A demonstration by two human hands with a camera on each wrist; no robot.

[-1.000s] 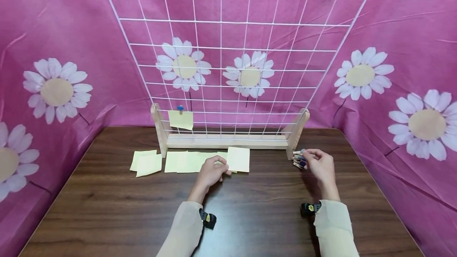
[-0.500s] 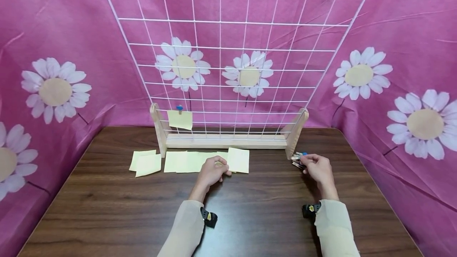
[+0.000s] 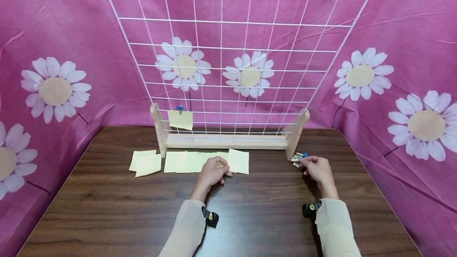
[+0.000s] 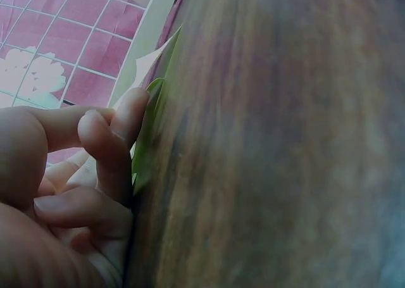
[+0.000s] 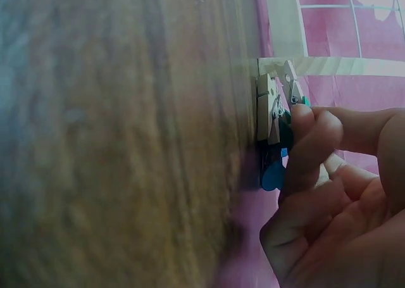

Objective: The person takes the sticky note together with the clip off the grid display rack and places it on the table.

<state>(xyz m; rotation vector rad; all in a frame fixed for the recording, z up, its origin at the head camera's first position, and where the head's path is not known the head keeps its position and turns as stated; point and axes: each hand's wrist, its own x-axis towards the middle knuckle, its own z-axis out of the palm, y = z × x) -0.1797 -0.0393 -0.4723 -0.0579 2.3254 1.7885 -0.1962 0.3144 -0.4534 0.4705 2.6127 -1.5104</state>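
In the head view my left hand (image 3: 213,171) is at the right end of a row of overlapping pale yellow sticky notes (image 3: 192,162). Its thumb and fingertip pinch the edge of the rightmost note (image 3: 239,162), which tilts up a little from the row. The left wrist view shows a green-looking note edge (image 4: 149,139) beside the fingertips. My right hand (image 3: 319,171) pinches a small wooden clothespin (image 5: 291,82) over a little pile. Other clothespins (image 5: 267,111), with a blue round end (image 5: 273,176), lie against the table below its fingertips.
A white wire grid (image 3: 221,46) stands in a wooden base (image 3: 226,142) behind the notes. One sticky note (image 3: 181,120) hangs on it from a blue-topped clothespin (image 3: 180,108). Two more notes (image 3: 148,165) overlap at left on the dark wooden table (image 3: 107,209).
The rightmost note's upper edge has tipped slightly lower in my left hand. My right hand has shifted a little down from the clothespins' far end, baring a blue top.
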